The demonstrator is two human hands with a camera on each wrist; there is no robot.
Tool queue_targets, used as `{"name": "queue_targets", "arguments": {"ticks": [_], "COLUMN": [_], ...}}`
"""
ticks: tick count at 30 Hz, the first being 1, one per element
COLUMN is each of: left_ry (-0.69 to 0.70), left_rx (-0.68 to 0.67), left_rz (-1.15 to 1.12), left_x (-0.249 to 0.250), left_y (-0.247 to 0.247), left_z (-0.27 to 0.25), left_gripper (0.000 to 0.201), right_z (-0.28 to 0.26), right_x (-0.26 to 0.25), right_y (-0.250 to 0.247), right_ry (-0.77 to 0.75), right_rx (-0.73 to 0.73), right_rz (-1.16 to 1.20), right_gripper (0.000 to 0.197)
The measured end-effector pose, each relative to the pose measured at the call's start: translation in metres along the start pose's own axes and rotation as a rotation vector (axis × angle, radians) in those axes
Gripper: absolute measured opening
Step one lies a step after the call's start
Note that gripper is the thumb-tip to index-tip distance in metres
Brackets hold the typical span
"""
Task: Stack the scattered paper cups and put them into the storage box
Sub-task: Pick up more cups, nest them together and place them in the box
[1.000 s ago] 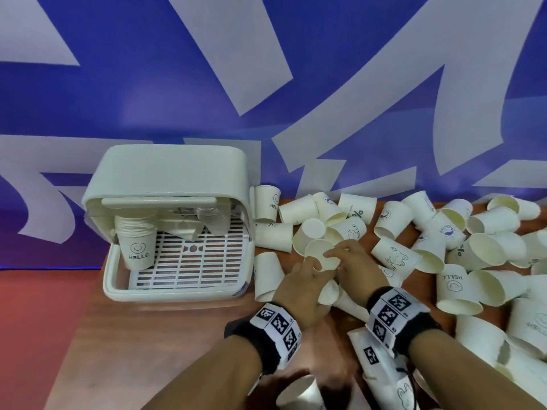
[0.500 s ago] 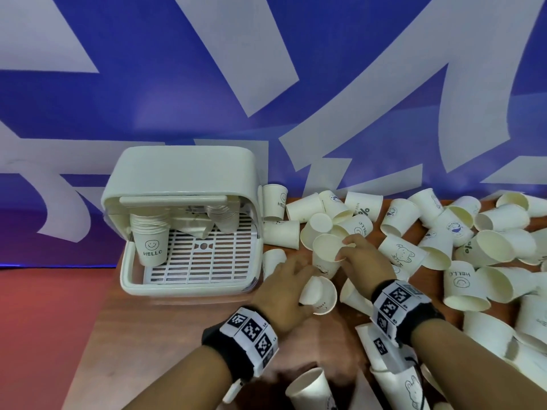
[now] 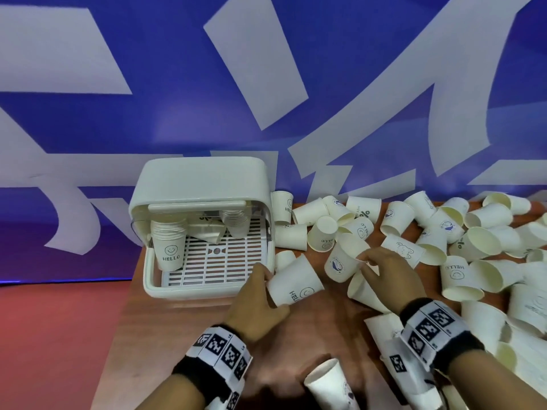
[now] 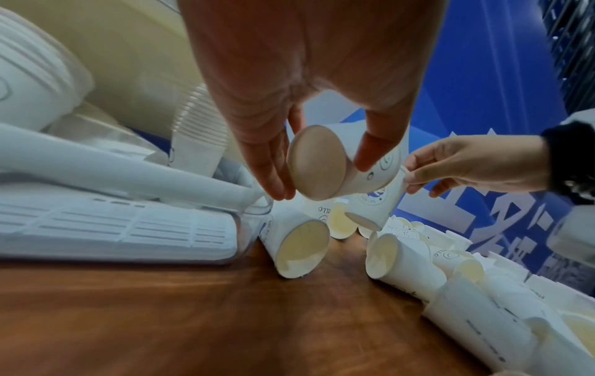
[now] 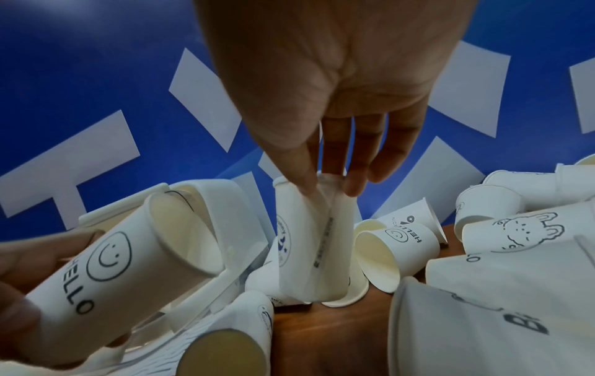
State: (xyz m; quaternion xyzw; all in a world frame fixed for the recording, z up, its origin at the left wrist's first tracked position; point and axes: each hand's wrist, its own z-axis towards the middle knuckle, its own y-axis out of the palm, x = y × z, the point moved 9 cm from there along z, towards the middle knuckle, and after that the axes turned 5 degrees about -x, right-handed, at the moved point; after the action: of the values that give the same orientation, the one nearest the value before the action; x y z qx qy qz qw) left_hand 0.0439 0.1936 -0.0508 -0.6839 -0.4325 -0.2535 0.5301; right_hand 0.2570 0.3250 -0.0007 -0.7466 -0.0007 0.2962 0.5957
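My left hand (image 3: 262,287) grips the base of a white HELLO smiley cup (image 3: 296,284), held on its side above the table with its mouth toward the right; the left wrist view shows fingers and thumb round that cup (image 4: 317,162). My right hand (image 3: 374,261) pinches the rim of a cup with a blue emblem (image 3: 340,260), which hangs upright just right of the HELLO cup's mouth. In the right wrist view thumb and fingers pinch this cup (image 5: 310,236) beside the HELLO cup (image 5: 106,274). The storage box (image 3: 201,184) stands open at the left, with a cup stack (image 3: 168,241) inside.
Several loose white cups (image 3: 461,241) lie scattered across the right half of the wooden table (image 3: 183,327). One cup (image 3: 328,383) lies near the front edge. A second stack (image 3: 235,223) sits at the box's back. A blue and white wall rises behind.
Both hands have lifted their cups off the pile. The left hand's cup has turned its mouth toward the right hand's cup, and the two cups have come apart sideways.
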Motion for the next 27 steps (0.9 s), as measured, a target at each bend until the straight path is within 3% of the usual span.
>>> {"name": "queue_targets", "arguments": {"ticks": [5, 10, 16, 20, 27], "left_ry": [0.039, 0.061, 0.095, 0.097, -0.006], "left_rx": [0.033, 0.096, 0.236, 0.274, 0.151], "left_rz": [-0.009, -0.152, -0.202, -0.157, 0.056], "left_x": [-0.005, -0.010, -0.017, -0.024, -0.037], "left_y": [-0.012, -0.040, -0.090, -0.108, -0.106], "left_z": [-0.014, -0.021, -0.021, -0.014, 0.012], "left_gripper": [0.072, 0.059, 0.087, 0.093, 0.086], "right_z": [-0.019, -0.029, -0.031, -0.031, -0.031], "right_x": [-0.007, -0.017, -0.042, -0.057, -0.066], "right_y": [-0.004, 0.000, -0.004, 0.000, 0.005], "right_ry": [0.024, 0.030, -0.011, -0.034, -0.029], "right_rx": [0.028, 0.022, 0.066, 0.067, 0.057], "right_rz": [0.054, 0.064, 0.107, 0.108, 0.076], "right_gripper": [0.008, 0.009, 0.012, 0.014, 0.016]}}
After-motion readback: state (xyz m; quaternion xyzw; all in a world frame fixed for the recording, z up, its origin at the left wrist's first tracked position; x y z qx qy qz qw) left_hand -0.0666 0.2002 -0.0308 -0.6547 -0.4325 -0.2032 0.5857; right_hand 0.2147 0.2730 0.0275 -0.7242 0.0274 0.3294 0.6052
